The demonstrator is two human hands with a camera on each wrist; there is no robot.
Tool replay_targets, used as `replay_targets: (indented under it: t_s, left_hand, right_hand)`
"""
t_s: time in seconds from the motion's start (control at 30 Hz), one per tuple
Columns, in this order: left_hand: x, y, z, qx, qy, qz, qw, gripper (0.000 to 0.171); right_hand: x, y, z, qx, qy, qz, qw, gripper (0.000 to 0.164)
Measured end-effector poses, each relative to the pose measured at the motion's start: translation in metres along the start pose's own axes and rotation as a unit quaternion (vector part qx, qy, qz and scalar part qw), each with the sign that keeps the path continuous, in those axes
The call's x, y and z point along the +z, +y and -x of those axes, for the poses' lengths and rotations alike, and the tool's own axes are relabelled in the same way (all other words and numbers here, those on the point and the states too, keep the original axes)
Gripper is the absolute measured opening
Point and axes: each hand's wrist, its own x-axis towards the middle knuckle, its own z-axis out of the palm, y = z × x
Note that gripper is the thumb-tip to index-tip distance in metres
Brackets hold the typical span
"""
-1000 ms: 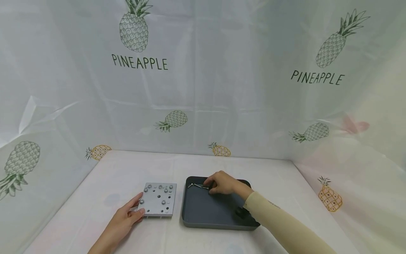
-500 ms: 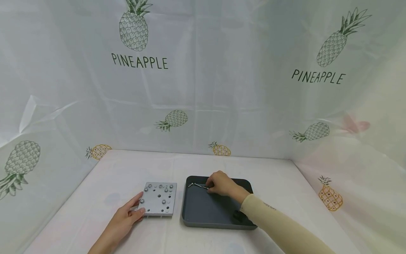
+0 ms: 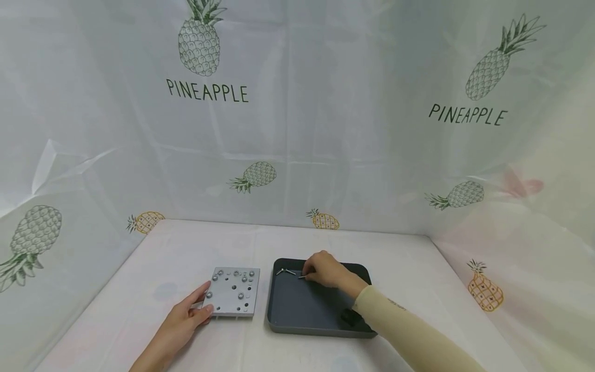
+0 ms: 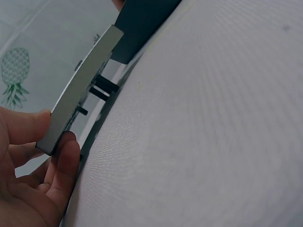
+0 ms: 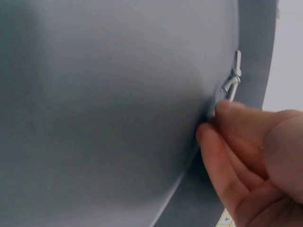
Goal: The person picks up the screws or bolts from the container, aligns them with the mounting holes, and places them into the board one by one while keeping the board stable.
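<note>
My left hand [image 3: 183, 318] grips the left edge of a silver metal plate [image 3: 225, 302]. The plate has holes and several socket-head screws set in its top. In the left wrist view, the thumb is on one face of the plate [image 4: 85, 87] and fingers are on the other, where dark screw ends stick out below. Inside a dark grey tray [image 3: 297, 310], my right hand [image 3: 325, 269] pinches a small silver screw [image 3: 302, 277], whose end shows beyond the fingertips; most of it is hidden. Loose screws [image 3: 290, 272] lie near the tray's back left corner.
A small black object [image 3: 350, 317] sits in the tray's front right, partly behind the right forearm. The tray stands right of the plate on a white-covered table [image 3: 223, 346]. A pineapple-print curtain [image 3: 321, 155] surrounds the table's back and sides.
The right hand has shifted slightly and drawn its fingers together. The screw at its fingertips now lies apart from the loose ones. The left hand and plate look unmoved.
</note>
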Motion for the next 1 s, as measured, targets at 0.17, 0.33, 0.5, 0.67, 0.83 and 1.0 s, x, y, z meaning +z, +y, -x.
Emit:
replay_targets:
  t_s: [0.17, 0.33, 0.5, 0.67, 0.83, 1.0]
  left_hand:
    - [-0.0002, -0.0005, 0.0001, 0.0, 0.001, -0.001, 1.0, 0.07]
    - [0.0001, -0.0001, 0.0005, -0.001, -0.001, 0.006, 1.0, 0.07]
    - [0.0006, 0.0008, 0.0014, 0.002, -0.002, 0.01, 0.9999, 0.07]
    - [0.0011, 0.0011, 0.0016, 0.005, 0.0, 0.011, 0.9999, 0.069]
    - [0.001, 0.0006, 0.0022, 0.007, 0.001, 0.016, 0.9998, 0.069]
    - [0.0008, -0.0004, 0.0026, 0.009, 0.003, 0.015, 0.9998, 0.07]
  right_hand:
    - [-0.0065, 0.0056, 0.0012, -0.01, -0.008, -0.053, 0.998, 0.008]
    - [-0.0095, 0.0067, 0.0022, 0.004, -0.019, -0.099, 0.995, 0.007]
    - [-0.0085, 0.0074, 0.0013, 0.007, -0.02, -0.125, 0.992, 0.006]
    - [-0.0073, 0.007, -0.0016, 0.003, -0.015, -0.142, 0.99, 0.006]
    - [-0.0075, 0.0055, -0.0039, -0.004, -0.013, -0.156, 0.988, 0.005]
    - [-0.0084, 0.0025, -0.005, -0.01, -0.015, -0.174, 0.985, 0.006]
